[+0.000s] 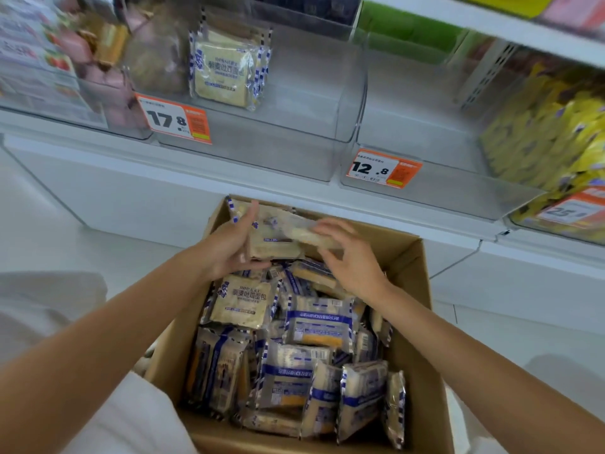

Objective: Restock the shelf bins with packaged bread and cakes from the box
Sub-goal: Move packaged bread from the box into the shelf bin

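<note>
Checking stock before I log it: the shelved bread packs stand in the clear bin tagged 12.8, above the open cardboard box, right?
No. The head view shows the shelved bread packs in the clear bin tagged 17.8, not 12.8, above the open cardboard box.

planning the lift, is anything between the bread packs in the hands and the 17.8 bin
Nothing visible: the bread packs in the left hand and right hand have open air up to the bin.
</note>
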The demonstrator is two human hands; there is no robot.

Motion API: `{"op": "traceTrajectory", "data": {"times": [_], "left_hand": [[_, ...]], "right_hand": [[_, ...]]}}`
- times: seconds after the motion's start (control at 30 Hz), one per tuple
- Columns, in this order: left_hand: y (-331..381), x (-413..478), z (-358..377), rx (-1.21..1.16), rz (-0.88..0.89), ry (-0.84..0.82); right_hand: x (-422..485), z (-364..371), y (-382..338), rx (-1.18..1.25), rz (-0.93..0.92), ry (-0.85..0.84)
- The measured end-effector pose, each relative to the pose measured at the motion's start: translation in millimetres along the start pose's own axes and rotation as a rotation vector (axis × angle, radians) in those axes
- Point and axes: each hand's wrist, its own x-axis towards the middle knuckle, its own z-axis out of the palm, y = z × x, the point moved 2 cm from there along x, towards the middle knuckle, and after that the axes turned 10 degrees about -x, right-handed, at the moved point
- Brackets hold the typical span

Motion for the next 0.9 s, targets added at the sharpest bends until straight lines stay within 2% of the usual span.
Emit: {"op": "traceTrajectory", "data": {"times": [0.07,0.1,0.2,0.27,0.33,0.37,0.47,0.53,0.6,0.63,0.67,0.73,0.8,0.83,0.9], "left_hand": [[3.0,-1.3,9.3,-0.022,-0.019,-0.049],[5.0,-1.7,10.5,-0.004,0.007,-0.055],[9.9,-8.8,6.1,0.072,0.086,-0.044],[12.4,-13.2,0.9,0.096,0.105,-0.049],[14.5,-16.6,1.6,0.100,0.111,-0.057],[17.1,-19.7,3.3,0.110,0.131,-0.076],[30.5,-30.7,4.8,0.106,0.280,-0.051],[38.0,-34.9,-1.6,0.001,0.375,0.020],[42.2,-40.9,-7.4,-0.024,0.439,0.062],[43.0,-42.5,-10.3,-0.017,0.452,0.065],[44.3,-44.0,-12.1,-0.014,0.459,0.051],[50.5,-54.2,-10.3,-0.013,0.449,-0.012],[57.4,-64.7,-8.4,-0.006,0.374,-0.087],[60.3,-68.7,-7.3,0.006,0.329,-0.132],[65.9,-79.0,-0.5,0.063,0.269,-0.222]], "right_hand": [[1.9,17.3,-7.9,0.000,-0.073,-0.126],[4.5,20.8,-13.1,0.031,-0.039,-0.175],[18.3,22.1,-13.1,0.286,0.361,-0.193],[29.1,21.8,-11.6,0.371,0.528,-0.230],[37.0,22.3,-18.4,0.387,0.543,-0.258],[40.7,20.2,-26.2,0.387,0.524,-0.221],[53.9,10.6,-47.6,0.336,0.467,-0.149],[60.9,4.6,-55.6,0.323,0.587,-0.120],[63.1,2.1,-60.2,0.517,0.779,-0.184],[63.3,1.2,-64.3,0.656,0.819,-0.238],[63.3,0.1,-68.0,0.753,0.816,-0.246],[64.8,-8.0,-75.0,0.731,0.739,-0.110],[68.6,-23.6,-83.2,0.518,0.550,0.061],[71.7,-32.0,-89.7,0.356,0.420,0.087],[73.7,-46.5,-108.1,0.050,0.136,0.035]]}}
